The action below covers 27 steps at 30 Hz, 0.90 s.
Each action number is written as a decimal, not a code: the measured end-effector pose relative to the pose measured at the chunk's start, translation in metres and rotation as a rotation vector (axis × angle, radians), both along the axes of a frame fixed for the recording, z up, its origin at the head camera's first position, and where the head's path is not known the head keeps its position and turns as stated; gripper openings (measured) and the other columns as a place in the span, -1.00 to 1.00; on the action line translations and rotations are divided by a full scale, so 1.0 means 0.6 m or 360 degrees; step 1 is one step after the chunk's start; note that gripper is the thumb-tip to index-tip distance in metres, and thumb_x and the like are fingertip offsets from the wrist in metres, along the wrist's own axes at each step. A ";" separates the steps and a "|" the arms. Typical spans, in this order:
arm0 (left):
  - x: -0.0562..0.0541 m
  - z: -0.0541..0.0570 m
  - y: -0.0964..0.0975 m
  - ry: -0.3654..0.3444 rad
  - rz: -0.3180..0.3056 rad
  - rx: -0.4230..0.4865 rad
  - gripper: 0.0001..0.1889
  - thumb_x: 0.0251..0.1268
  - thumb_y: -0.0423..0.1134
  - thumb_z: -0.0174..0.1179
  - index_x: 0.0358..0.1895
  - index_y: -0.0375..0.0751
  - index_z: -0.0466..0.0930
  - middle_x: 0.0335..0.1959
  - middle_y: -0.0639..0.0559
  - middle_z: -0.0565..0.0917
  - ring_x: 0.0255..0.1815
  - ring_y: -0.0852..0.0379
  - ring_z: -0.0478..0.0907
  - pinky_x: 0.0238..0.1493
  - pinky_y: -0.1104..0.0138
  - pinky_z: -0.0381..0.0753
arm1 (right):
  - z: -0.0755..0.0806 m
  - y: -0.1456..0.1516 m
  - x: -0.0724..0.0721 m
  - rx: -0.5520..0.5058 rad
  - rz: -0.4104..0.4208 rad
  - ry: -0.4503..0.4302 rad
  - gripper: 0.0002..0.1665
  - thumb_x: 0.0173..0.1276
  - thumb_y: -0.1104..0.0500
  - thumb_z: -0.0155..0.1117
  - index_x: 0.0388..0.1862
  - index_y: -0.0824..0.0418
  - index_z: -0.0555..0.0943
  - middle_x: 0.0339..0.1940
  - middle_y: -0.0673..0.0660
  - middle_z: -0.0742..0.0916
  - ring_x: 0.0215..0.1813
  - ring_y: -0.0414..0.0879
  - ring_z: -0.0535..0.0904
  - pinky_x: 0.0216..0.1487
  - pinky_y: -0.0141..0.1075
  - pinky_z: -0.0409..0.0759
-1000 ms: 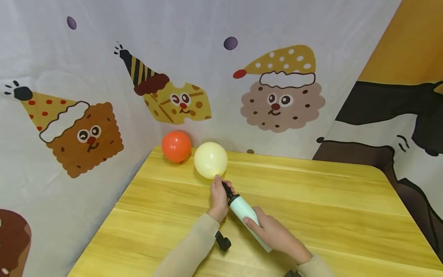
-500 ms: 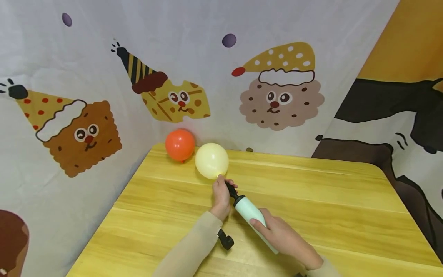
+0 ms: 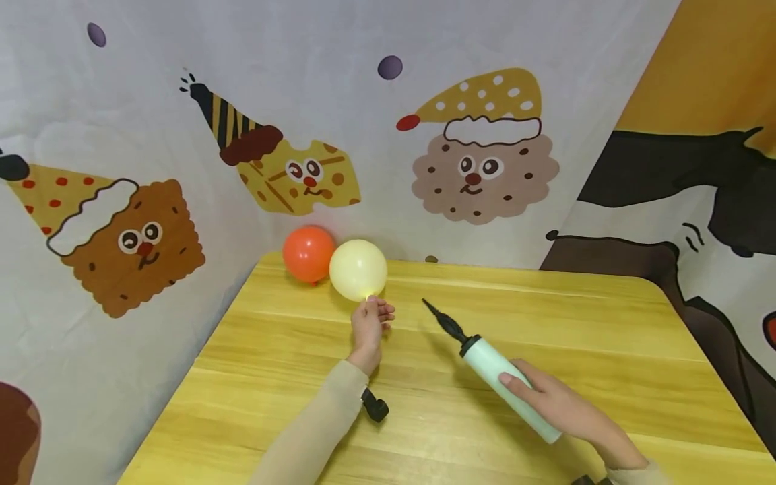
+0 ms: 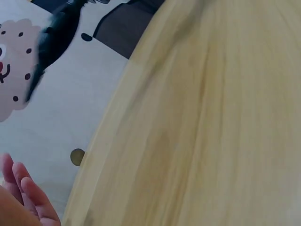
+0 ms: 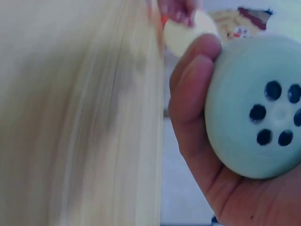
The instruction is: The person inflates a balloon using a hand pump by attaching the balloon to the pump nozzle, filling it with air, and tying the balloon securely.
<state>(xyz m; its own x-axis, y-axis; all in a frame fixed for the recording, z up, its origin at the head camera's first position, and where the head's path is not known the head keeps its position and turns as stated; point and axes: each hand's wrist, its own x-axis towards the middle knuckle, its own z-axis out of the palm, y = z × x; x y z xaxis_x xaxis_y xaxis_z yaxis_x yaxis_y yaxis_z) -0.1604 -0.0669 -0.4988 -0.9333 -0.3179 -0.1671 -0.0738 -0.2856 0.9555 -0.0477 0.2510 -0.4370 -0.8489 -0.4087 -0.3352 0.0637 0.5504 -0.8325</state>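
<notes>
A pale yellow balloon (image 3: 358, 270), round and inflated, is pinched at its neck by my left hand (image 3: 368, 328). The pinched neck itself is mostly hidden behind the fingertips. My right hand (image 3: 554, 397) grips the mint-green barrel of a balloon pump (image 3: 494, 370), fingers wrapped round it. The pump's black nozzle (image 3: 450, 326) points up and left, apart from the balloon. In the right wrist view the pump's end cap (image 5: 277, 110) shows several dark holes. Beside the yellow balloon, at the table's back left, is an inflated red-orange balloon (image 3: 308, 254).
The wooden table (image 3: 582, 337) meets a wall cloth (image 3: 376, 188) with cartoon prints at its back and left. A black strap mount (image 3: 375, 407) sits on the left wrist.
The pump's nozzle has come out of the yellow balloon's neck. My right hand has moved right with the pump, while my left hand keeps the balloon at nearly the same spot.
</notes>
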 end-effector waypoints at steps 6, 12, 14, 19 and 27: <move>0.012 0.012 -0.001 0.0054 -0.0166 -0.0144 -0.66 0.70 -0.24 -0.08 -0.08 -0.43 0.64 -0.51 0.05 0.69 -0.49 0.19 0.62 -0.38 0.31 0.58 | -0.018 0.048 -0.028 0.0309 -0.0297 0.0158 -0.09 0.66 -0.26 -0.05 0.57 0.43 0.11 -0.02 0.34 0.66 -0.28 0.03 0.63 -0.39 -0.13 0.64; 0.026 0.012 0.001 0.0094 -0.0290 -0.0168 -0.65 0.72 -0.22 -0.09 -0.10 -0.42 0.62 -0.52 0.05 0.68 -0.51 0.19 0.61 -0.37 0.29 0.58 | -0.032 0.081 -0.053 0.0614 -0.0387 0.0341 0.11 0.61 -0.38 -0.09 0.53 0.61 0.03 -0.01 0.47 0.66 -0.30 0.02 0.64 -0.43 -0.17 0.58; 0.025 0.004 0.002 0.0101 -0.0302 -0.0175 -0.64 0.72 -0.20 -0.08 -0.10 -0.43 0.61 -0.53 0.07 0.67 -0.52 0.20 0.60 -0.39 0.32 0.57 | -0.035 0.088 -0.059 0.0676 -0.0387 0.0393 0.11 0.60 -0.39 -0.08 0.48 0.64 0.10 -0.10 0.41 0.68 -0.34 0.01 0.62 -0.45 -0.17 0.55; 0.026 0.002 0.004 0.0115 -0.0338 -0.0177 -0.61 0.72 -0.20 -0.08 -0.06 -0.53 0.58 -0.54 0.06 0.66 -0.53 0.20 0.59 -0.43 0.36 0.55 | -0.048 0.102 -0.077 0.0801 -0.0376 0.0592 0.00 0.58 -0.35 0.03 0.25 0.65 0.32 -0.31 0.24 0.63 -0.39 0.02 0.52 -0.48 -0.16 0.46; 0.029 -0.002 0.004 0.0110 -0.0417 -0.0218 -0.61 0.74 -0.21 -0.12 -0.08 -0.53 0.57 -0.53 0.09 0.66 -0.53 0.21 0.58 -0.42 0.35 0.54 | -0.076 0.111 -0.097 0.1005 -0.0323 0.0817 -0.25 0.52 -0.15 0.25 -0.02 0.62 0.39 -0.37 0.33 0.54 -0.41 0.12 0.44 -0.47 -0.10 0.41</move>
